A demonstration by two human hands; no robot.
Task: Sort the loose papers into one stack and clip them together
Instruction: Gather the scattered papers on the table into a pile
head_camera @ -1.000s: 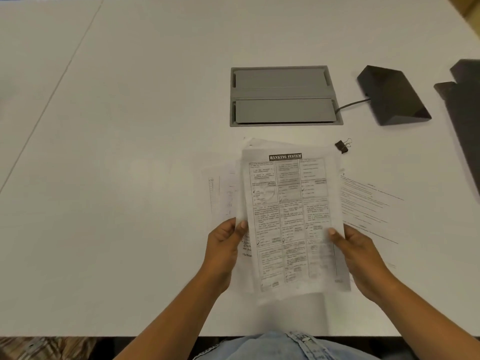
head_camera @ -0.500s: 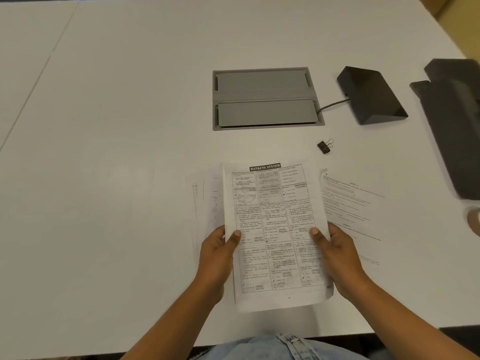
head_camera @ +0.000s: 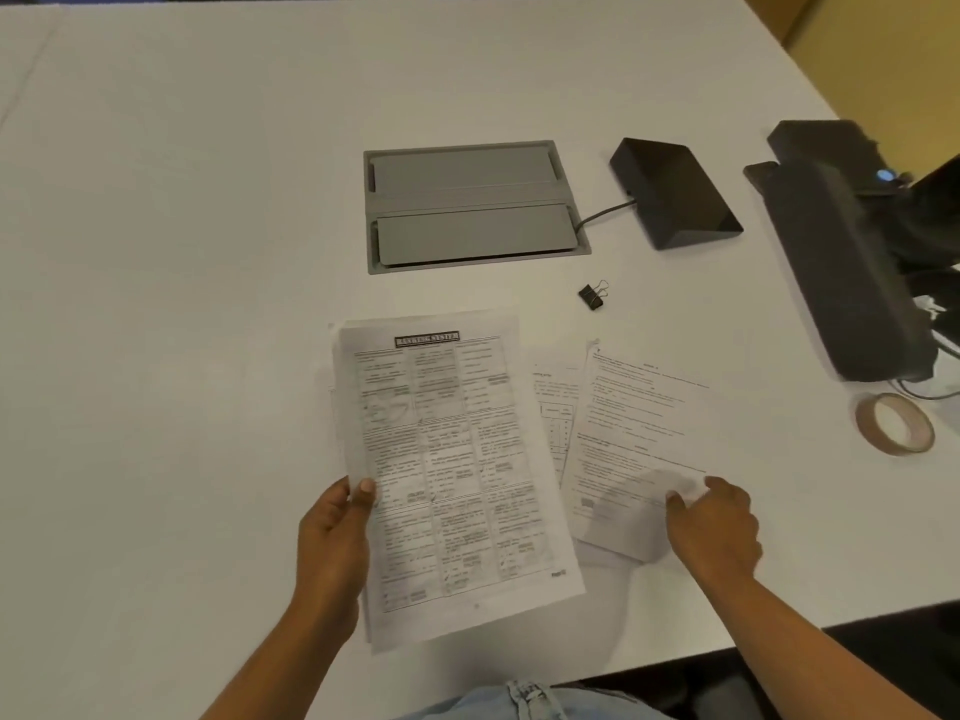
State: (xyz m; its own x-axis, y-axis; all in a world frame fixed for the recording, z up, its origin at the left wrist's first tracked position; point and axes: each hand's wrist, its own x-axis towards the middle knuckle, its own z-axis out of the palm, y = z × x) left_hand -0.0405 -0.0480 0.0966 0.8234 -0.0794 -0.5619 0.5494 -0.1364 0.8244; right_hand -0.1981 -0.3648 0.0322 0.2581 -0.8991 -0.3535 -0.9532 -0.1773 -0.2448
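Note:
My left hand [head_camera: 332,532] grips the left edge of a small stack of printed papers [head_camera: 447,459], thumb on top; the top sheet carries a boxed table under a black title bar. To the right, a loose sheet of text [head_camera: 628,423] lies on the white table [head_camera: 182,304] over another sheet [head_camera: 553,402] that peeks out at its left. My right hand [head_camera: 714,522] rests on the lower right part of that loose sheet, fingers bent; whether they pinch the paper is unclear. A black binder clip [head_camera: 592,295] lies beyond the papers.
A grey cable hatch [head_camera: 467,205] is set into the table behind the papers. A black wedge-shaped box [head_camera: 675,194] with a cable sits to its right. A long black device [head_camera: 852,262] and a roll of tape [head_camera: 893,423] are at the far right.
My right hand let go of the stack and moved right onto the loose sheet. The left hand now holds the stack alone, shifted left. The view has turned right, showing the tape roll.

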